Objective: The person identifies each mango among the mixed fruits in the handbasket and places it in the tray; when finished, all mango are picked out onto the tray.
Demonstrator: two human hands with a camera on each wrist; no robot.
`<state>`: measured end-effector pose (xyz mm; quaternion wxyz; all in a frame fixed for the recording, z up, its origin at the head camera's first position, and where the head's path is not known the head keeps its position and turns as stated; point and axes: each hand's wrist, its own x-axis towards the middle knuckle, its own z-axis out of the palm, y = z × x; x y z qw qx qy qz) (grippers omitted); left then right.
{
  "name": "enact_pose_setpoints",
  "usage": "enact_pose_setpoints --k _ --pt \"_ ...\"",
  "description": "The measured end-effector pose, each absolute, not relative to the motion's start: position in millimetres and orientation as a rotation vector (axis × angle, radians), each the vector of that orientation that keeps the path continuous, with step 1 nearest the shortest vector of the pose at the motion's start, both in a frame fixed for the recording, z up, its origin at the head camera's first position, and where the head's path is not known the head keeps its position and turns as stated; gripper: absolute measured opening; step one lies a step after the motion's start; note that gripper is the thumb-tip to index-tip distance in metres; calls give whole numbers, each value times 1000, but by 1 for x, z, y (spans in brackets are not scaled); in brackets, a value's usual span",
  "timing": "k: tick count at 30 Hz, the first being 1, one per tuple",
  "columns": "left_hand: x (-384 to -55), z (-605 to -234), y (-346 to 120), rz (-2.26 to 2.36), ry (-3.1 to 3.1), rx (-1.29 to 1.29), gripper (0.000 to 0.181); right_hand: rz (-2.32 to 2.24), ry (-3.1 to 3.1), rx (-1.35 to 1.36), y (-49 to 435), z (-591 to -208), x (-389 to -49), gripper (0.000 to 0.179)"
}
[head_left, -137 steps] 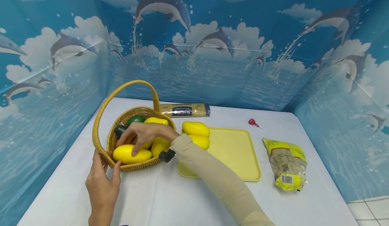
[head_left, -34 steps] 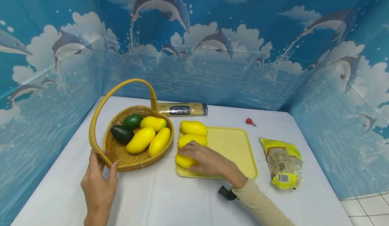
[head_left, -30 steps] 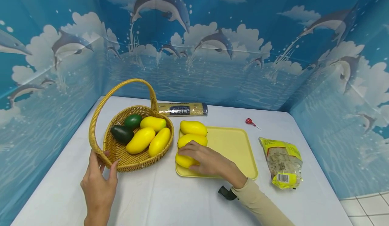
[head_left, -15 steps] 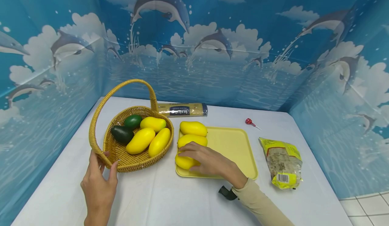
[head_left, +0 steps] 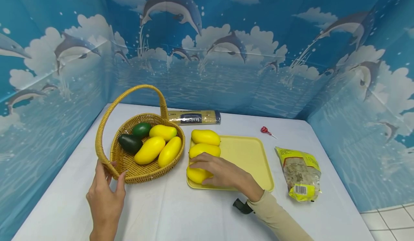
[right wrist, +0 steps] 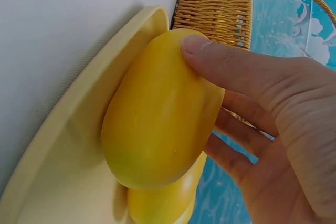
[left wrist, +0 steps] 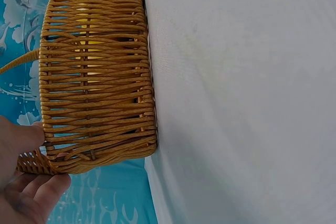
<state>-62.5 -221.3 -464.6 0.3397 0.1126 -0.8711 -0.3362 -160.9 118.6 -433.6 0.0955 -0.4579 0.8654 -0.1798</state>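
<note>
My left hand [head_left: 106, 201] grips the near-left rim of a wicker basket [head_left: 142, 178] with a tall arched handle. Inside the basket lie several yellow mangoes [head_left: 150, 150] and two dark green avocados [head_left: 130, 143]. My right hand [head_left: 223, 172] holds a yellow mango [right wrist: 160, 114] at the near-left corner of a pale yellow tray [head_left: 247, 162]. In the right wrist view the thumb presses one side of that mango while the fingers reach behind it. Two other mangoes [head_left: 205, 137] lie beyond it in a column along the tray's left side.
A pasta packet [head_left: 194, 117] lies behind the basket and tray. To the right are a red lollipop [head_left: 265, 130] and a yellow-and-clear bag [head_left: 299, 174] of brownish contents. Dolphin-print curtains [head_left: 207, 46] surround the white table [head_left: 171, 212].
Some seconds ago my right hand was on a mango inside the basket; that mango is now on the tray, under my right hand. Over the last second both hands have stayed nearly still.
</note>
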Motion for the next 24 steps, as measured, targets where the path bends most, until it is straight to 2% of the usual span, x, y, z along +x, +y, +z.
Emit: enact_pose_setpoints --k 24 --pt "-62 -465 -221 -865 -2276 294 88 -543 2541 -1341 116 -431 -160 60"
